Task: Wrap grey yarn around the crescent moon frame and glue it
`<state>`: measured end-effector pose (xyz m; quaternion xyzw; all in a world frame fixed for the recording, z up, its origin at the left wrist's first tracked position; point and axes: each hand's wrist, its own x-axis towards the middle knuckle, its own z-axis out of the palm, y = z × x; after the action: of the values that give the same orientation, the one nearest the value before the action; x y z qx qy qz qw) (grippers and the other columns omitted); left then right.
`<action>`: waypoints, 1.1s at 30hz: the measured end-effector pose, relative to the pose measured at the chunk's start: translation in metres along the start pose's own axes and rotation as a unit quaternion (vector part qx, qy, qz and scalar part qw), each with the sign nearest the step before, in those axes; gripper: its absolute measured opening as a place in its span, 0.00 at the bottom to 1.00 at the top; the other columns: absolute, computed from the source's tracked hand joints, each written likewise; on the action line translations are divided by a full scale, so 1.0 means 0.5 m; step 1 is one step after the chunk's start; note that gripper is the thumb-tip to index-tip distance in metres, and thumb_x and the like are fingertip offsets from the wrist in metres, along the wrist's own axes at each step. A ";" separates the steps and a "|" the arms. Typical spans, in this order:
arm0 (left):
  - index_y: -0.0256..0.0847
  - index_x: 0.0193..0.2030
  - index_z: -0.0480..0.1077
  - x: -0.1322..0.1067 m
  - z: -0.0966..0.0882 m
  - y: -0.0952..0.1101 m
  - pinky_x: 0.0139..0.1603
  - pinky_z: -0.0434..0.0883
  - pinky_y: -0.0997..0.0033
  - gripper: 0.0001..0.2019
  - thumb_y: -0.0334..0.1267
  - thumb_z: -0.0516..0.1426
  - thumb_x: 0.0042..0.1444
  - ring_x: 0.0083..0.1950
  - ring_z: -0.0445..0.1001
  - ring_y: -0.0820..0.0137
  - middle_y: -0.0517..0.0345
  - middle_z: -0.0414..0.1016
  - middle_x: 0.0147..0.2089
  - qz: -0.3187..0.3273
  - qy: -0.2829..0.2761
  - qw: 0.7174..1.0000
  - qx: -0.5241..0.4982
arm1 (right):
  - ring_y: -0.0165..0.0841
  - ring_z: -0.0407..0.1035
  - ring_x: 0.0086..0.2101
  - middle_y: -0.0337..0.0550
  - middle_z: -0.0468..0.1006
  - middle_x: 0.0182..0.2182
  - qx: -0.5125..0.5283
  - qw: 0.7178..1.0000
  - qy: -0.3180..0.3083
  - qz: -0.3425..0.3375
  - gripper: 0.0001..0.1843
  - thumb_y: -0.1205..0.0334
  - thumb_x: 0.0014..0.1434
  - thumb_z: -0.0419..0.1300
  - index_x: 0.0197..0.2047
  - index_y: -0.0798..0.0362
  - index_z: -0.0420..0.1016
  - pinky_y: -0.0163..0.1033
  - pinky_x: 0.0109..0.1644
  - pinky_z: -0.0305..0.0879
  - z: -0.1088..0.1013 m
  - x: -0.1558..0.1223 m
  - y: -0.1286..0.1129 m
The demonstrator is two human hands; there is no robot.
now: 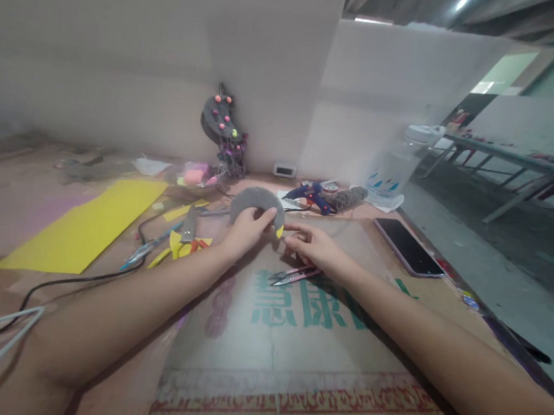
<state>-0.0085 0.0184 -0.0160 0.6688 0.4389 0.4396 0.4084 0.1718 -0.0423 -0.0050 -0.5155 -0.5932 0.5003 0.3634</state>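
A grey fuzzy crescent [254, 199] with a small yellow piece [279, 231] at its lower right tip is held up over the board. My left hand [249, 228] grips its inner curve, thumb on top. At the yellow tip, my right hand [313, 245] has its fingers curled and drawn close together. Whatever they pinch is too small to make out. Thread snips [295, 276] with pinkish handles show just below that hand, blades pointing left. I cannot tell whether they lie on the board or touch the palm.
Yellow sheet [88, 224], scissors [188, 226], and a blue pen [152, 245] lie left. Behind are a blue glue gun [312, 196], grey yarn [349, 199] and a decorated grey crescent [219, 120]. A phone [408, 246] and clear bottle [395, 166] stand right. A black cable [74, 279] crosses the left.
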 end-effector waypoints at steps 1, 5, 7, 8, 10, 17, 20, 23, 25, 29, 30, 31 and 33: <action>0.38 0.25 0.68 -0.001 0.000 0.002 0.34 0.63 0.69 0.23 0.58 0.55 0.58 0.28 0.68 0.70 0.58 0.70 0.25 -0.001 -0.001 1.000 0.006 | 0.21 0.53 0.16 0.32 0.71 0.22 -0.006 1.000 0.009 0.004 0.25 0.54 0.57 0.65 0.55 0.56 0.72 0.30 0.18 0.47 -0.001 0.000 0.001; 0.39 0.25 0.68 -0.003 0.000 0.007 0.35 0.63 0.69 0.23 0.57 0.56 0.58 0.29 0.69 0.69 0.57 0.72 0.25 -0.003 -0.005 1.000 0.017 | 0.23 0.54 0.18 0.32 0.67 0.19 -0.050 0.997 0.059 0.017 0.14 0.54 0.56 0.64 0.40 0.56 0.76 0.31 0.21 0.49 -0.008 -0.001 0.001; 0.39 0.26 0.68 -0.004 0.001 0.006 0.35 0.64 0.69 0.23 0.57 0.56 0.58 0.30 0.70 0.68 0.57 0.73 0.26 0.000 -0.006 1.000 0.023 | 0.24 0.56 0.19 0.34 0.69 0.21 -0.085 0.993 0.084 0.004 0.12 0.54 0.55 0.63 0.34 0.56 0.76 0.32 0.23 0.51 -0.012 -0.001 0.002; 0.39 0.26 0.69 -0.004 0.001 0.005 0.35 0.64 0.69 0.23 0.58 0.56 0.58 0.31 0.70 0.68 0.56 0.73 0.27 0.001 -0.009 1.000 0.026 | 0.24 0.57 0.20 0.34 0.69 0.21 -0.097 0.991 0.097 -0.005 0.12 0.53 0.55 0.63 0.34 0.55 0.76 0.33 0.24 0.52 -0.014 -0.001 0.002; 0.39 0.26 0.69 -0.004 0.001 0.005 0.35 0.64 0.69 0.23 0.58 0.55 0.58 0.31 0.70 0.68 0.57 0.73 0.27 0.000 -0.018 0.999 0.030 | 0.25 0.57 0.21 0.33 0.69 0.21 -0.107 0.987 0.120 -0.024 0.13 0.52 0.55 0.62 0.33 0.55 0.75 0.34 0.25 0.53 -0.018 0.002 0.004; 0.39 0.25 0.69 -0.008 0.003 0.016 0.34 0.63 0.70 0.22 0.56 0.56 0.58 0.30 0.68 0.69 0.57 0.72 0.26 -0.002 -0.022 0.999 0.034 | 0.30 0.65 0.28 0.38 0.75 0.26 -0.140 0.975 0.136 -0.107 0.13 0.52 0.55 0.60 0.31 0.54 0.76 0.36 0.33 0.59 -0.019 0.019 0.007; 0.39 0.25 0.69 -0.011 0.004 0.021 0.32 0.63 0.70 0.20 0.54 0.56 0.58 0.29 0.68 0.69 0.58 0.72 0.26 -0.005 -0.025 0.999 0.033 | 0.31 0.63 0.26 0.37 0.72 0.23 -0.143 0.975 0.134 -0.106 0.14 0.51 0.57 0.59 0.32 0.53 0.76 0.36 0.30 0.58 -0.017 0.025 0.010; 0.39 0.25 0.68 -0.014 0.005 0.025 0.31 0.62 0.71 0.20 0.53 0.56 0.59 0.27 0.66 0.70 0.59 0.71 0.24 -0.017 -0.021 0.999 0.044 | 0.30 0.62 0.25 0.37 0.73 0.24 -0.150 0.973 0.132 -0.112 0.13 0.52 0.58 0.59 0.32 0.53 0.76 0.35 0.29 0.56 -0.018 0.028 0.015; 0.39 0.24 0.68 -0.014 0.006 0.026 0.30 0.61 0.70 0.20 0.53 0.56 0.59 0.26 0.66 0.71 0.59 0.70 0.23 -0.019 -0.019 0.998 0.055 | 0.29 0.61 0.24 0.37 0.73 0.24 -0.149 0.973 0.130 -0.115 0.13 0.52 0.58 0.60 0.33 0.53 0.76 0.35 0.28 0.56 -0.020 0.028 0.018; 0.38 0.26 0.69 -0.012 0.006 0.022 0.29 0.61 0.71 0.20 0.54 0.56 0.59 0.27 0.67 0.70 0.58 0.71 0.25 -0.014 -0.022 0.998 0.057 | 0.28 0.57 0.21 0.34 0.68 0.20 -0.130 0.978 0.127 -0.098 0.14 0.50 0.59 0.60 0.34 0.53 0.75 0.35 0.26 0.53 -0.024 0.025 0.024; 0.38 0.26 0.69 -0.011 0.007 0.021 0.29 0.61 0.71 0.20 0.54 0.56 0.59 0.27 0.67 0.70 0.58 0.71 0.26 -0.017 -0.023 0.998 0.054 | 0.27 0.57 0.21 0.33 0.67 0.20 -0.125 0.979 0.127 -0.094 0.14 0.50 0.60 0.60 0.34 0.53 0.75 0.35 0.25 0.52 -0.024 0.025 0.024; 0.38 0.27 0.69 -0.011 0.007 0.021 0.28 0.61 0.71 0.21 0.55 0.56 0.59 0.27 0.67 0.70 0.58 0.71 0.26 -0.021 -0.027 0.998 0.052 | 0.27 0.56 0.20 0.33 0.66 0.20 -0.122 0.980 0.127 -0.091 0.14 0.49 0.60 0.60 0.35 0.53 0.75 0.35 0.25 0.51 -0.024 0.024 0.025; 0.38 0.27 0.69 -0.011 0.007 0.023 0.27 0.60 0.71 0.21 0.55 0.55 0.59 0.26 0.66 0.71 0.59 0.71 0.25 -0.030 -0.035 0.998 0.051 | 0.27 0.56 0.20 0.32 0.66 0.19 -0.116 0.981 0.129 -0.089 0.14 0.49 0.60 0.60 0.35 0.53 0.75 0.35 0.25 0.51 -0.023 0.023 0.025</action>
<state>-0.0040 0.0092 -0.0075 0.6902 0.4657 0.3805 0.4023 0.1836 -0.0288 -0.0154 -0.5597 -0.6387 0.3229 0.4179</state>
